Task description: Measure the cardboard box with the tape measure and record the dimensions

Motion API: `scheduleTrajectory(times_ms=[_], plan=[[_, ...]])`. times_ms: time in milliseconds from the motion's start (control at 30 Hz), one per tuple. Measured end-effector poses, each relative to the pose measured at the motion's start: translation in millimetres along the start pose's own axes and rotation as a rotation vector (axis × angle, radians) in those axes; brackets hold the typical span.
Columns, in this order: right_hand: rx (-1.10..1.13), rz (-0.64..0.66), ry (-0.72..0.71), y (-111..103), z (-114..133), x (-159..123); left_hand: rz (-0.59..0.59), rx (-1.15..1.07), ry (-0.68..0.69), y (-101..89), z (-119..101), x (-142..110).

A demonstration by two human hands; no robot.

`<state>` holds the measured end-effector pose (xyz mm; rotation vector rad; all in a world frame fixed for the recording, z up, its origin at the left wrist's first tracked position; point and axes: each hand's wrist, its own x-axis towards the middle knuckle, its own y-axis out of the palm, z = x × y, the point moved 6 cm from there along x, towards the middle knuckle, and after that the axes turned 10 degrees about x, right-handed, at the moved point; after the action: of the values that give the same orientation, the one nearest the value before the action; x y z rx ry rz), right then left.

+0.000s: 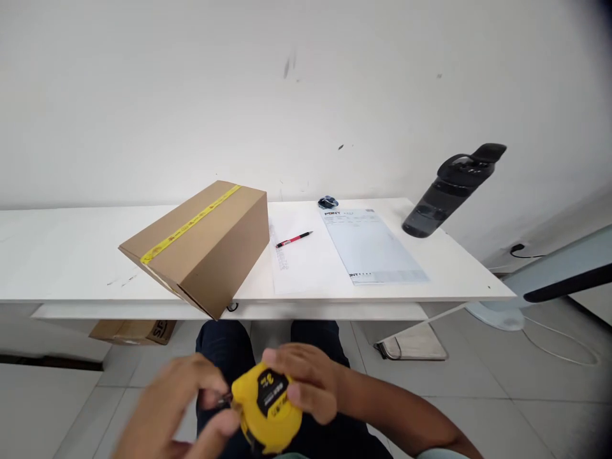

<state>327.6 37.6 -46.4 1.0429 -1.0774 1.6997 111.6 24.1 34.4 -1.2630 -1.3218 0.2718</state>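
Both hands down at 6 o'clock over the lap: right hand (310, 382) wraps the yellow tape measure (266, 408), left hand (184, 408) pinches its tab end. Taped cardboard box (201, 245) sits on the table (62, 255) at 11 o'clock, red pen (293, 240) beside it.

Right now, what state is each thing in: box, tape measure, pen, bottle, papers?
Cardboard box: taped shut, one corner past the table edge.
Tape measure: held above the lap; right hand grips the case, left hand pinches at the tape end.
Pen: lying flat on a white sheet.
Bottle: standing, lid flipped open.
Printed form: flat on the table.
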Motion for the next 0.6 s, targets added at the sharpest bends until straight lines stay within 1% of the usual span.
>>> scheduleTrajectory(times_ms=[67, 100, 167, 233, 267, 300, 367, 400, 433, 467, 500, 567, 600], plan=[[-0.025, 0.035, 0.003, 9, 6, -17, 0.077, -0.183, -0.219, 47.5, -17, -32], [-0.048, 0.05, 0.019, 12, 7, -23, 0.107, -0.285, -0.317, 68.3, -21, -44], [-0.111, 0.073, 0.073, 15, 6, -29, 0.138, -0.469, -0.441, 100.8, -26, -60], [-0.189, 0.096, 0.118, 15, 5, -28, 0.131, -0.605, -0.508, 122.2, -28, -69], [-0.234, 0.123, 0.133, 14, 4, -25, 0.099, -0.637, -0.539, 128.6, -27, -71], [-0.276, 0.176, 0.14, 13, 1, -20, 0.049, -0.642, -0.575, 132.4, -23, -72], [-0.343, 0.354, 0.155, 9, -14, -8, -0.083, -0.62, -0.629, 133.9, -13, -67], [-0.368, 0.457, 0.182, 3, -28, -2, -0.13, -0.61, -0.628, 133.6, -7, -61], [-0.406, 0.556, 0.235, -7, -47, 5, -0.137, -0.606, -0.594, 134.0, -2, -51], [-0.45, 0.627, 0.333, -22, -72, 11, -0.101, -0.6, -0.525, 135.6, 2, -39], [-0.525, 0.683, 0.466, -42, -100, 16, -0.034, -0.579, -0.423, 138.2, 4, -25], [-0.845, 0.743, 0.836, -92, -162, 20, 0.139, -0.462, -0.172, 146.8, 2, 2], [-0.973, 0.763, 1.004, -116, -187, 20, 0.212, -0.38, -0.051, 152.6, 0, 13]])
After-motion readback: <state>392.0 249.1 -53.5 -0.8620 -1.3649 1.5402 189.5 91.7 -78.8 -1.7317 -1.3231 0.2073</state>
